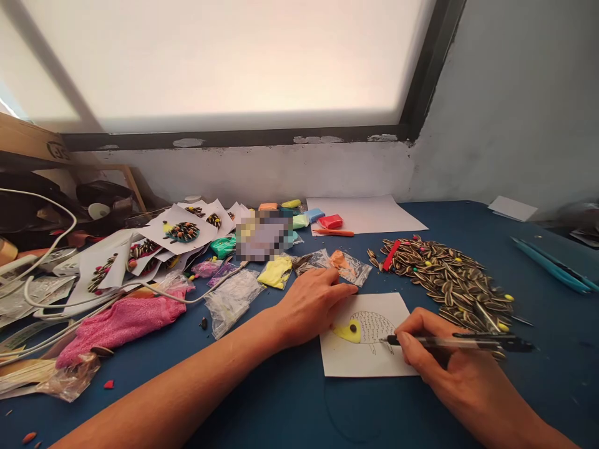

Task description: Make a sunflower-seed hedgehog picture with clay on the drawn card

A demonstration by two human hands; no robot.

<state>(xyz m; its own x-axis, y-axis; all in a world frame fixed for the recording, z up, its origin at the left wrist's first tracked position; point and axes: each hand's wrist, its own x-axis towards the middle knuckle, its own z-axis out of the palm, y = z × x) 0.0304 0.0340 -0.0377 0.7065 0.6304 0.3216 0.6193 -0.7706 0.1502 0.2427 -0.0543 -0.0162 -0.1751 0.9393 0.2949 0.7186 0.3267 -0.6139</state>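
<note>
My right hand (452,358) is closed round a black and clear pen (461,342). The pen's tip meets a small white card (346,366) at the belly line of a hedgehog drawing (372,325). Short wavy strokes fill the drawn body, and small legs hang below it. Yellow clay (345,330) covers the head, with a dark seed (353,328) as the eye. My left hand (313,305) lies at the card's upper left corner, its fingers reaching to the right and holding nothing. Part of the card is hidden under both hands.
Striped sunflower seeds (444,280) are heaped at the right. Clay packets, such as a yellow one (276,272), lie beyond my left hand. Finished seed pictures (180,227), a pink cloth (126,321) and a white cable (187,301) crowd the left. A blue case (552,265) sits far right.
</note>
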